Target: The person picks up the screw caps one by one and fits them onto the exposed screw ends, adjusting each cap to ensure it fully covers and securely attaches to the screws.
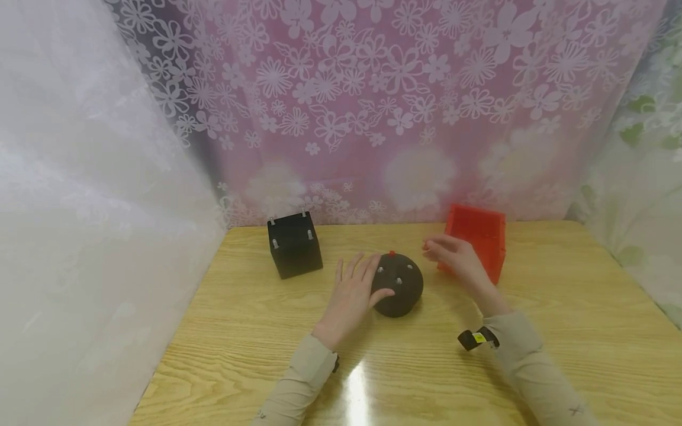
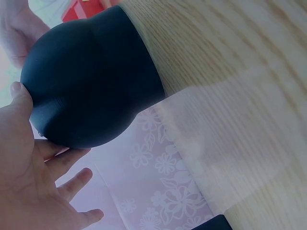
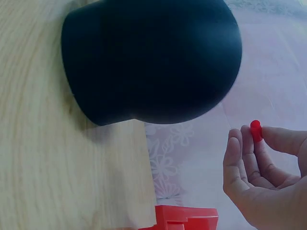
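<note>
A black dome-shaped object with a narrower base stands upright on the table. Several small grey studs dot its top, and one small red peg sticks up at its far edge. My left hand rests against the dome's left side, fingers spread and fairly straight, thumb on the near top. To the right of the dome, apart from it, my right hand is raised in front of a red open box. Between its thumb and fingertips it pinches a small red peg with a rounded end.
At the back left stands a black cube-shaped box with grey pegs upright at its top corners. The wooden table ends at a pink flowered curtain behind, with pale sheets hanging on both sides.
</note>
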`<state>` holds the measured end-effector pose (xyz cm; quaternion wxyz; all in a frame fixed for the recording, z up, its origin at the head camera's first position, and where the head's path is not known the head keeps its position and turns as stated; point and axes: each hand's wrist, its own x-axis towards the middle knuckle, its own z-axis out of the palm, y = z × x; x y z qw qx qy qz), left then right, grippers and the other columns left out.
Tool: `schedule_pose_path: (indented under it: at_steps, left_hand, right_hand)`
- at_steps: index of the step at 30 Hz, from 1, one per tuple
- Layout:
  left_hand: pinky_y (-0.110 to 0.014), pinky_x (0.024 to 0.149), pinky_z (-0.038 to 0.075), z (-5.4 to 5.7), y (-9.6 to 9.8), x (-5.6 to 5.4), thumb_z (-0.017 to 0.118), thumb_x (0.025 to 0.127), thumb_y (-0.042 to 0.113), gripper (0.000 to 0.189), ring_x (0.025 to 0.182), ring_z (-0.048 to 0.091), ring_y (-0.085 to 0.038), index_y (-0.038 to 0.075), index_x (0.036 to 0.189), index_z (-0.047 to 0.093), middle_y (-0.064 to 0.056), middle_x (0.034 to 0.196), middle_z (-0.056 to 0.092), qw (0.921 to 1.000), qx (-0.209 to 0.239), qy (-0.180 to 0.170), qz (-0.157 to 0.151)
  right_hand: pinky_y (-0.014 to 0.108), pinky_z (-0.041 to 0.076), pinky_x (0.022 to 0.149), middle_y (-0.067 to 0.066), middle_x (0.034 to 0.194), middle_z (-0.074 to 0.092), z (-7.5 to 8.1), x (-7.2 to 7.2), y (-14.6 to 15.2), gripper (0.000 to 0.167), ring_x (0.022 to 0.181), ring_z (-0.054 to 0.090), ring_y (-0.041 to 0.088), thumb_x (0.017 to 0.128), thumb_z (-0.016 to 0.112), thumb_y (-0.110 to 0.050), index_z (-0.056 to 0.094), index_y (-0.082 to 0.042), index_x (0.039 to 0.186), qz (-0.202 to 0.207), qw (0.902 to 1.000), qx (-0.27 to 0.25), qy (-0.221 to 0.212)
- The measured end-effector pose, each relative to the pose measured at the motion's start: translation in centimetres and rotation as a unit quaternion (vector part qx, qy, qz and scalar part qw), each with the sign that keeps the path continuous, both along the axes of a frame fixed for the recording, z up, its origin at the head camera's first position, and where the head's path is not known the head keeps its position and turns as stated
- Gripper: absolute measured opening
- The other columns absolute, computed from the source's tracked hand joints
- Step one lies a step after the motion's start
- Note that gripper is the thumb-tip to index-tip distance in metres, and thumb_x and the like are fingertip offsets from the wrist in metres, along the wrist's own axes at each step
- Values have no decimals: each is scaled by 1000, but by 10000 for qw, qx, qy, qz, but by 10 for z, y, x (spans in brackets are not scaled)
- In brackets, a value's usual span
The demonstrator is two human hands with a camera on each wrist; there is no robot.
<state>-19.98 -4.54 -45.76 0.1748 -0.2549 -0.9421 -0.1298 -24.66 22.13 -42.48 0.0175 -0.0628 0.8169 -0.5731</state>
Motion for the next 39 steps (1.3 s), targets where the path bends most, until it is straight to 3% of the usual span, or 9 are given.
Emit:
schedule_pose_path:
  at_steps: [7,13,29,39]
  left_hand:
    - [-61,120,24,1,1,0,50,97,61,79,149,33,-30,12,158,36,-5,154,48,10000,-20,-14,1]
    - [-61,121,22,0,1,-1,49,97,61,79,149,33,-30,11,157,36,-5,154,47,10000,31,-6,-43]
    - [-61,121,20,6,1,2,49,98,61,80,151,28,-29,13,159,32,-4,156,45,9994,32,-337,-23]
    - [-62,120,22,2,1,0,51,97,60,79,149,31,-30,12,158,34,-5,154,47,9998,53,-196,-28]
  right_hand:
    - [53,47,100,19,126,68,-4,5,-9,51,110,68,16,102,60,-42,60,-3,136,44,9999,-25,-124]
    - [64,43,102,22,135,63,-5,6,-11,52,122,64,32,103,59,-40,58,-4,140,172,9997,-9,-171]
    - [64,46,98,15,130,67,-2,10,-11,49,118,62,36,98,67,-41,66,-6,132,361,9991,235,66]
    - [54,50,94,6,127,70,2,13,-11,36,114,64,28,96,71,-35,72,-15,126,625,9953,598,442]
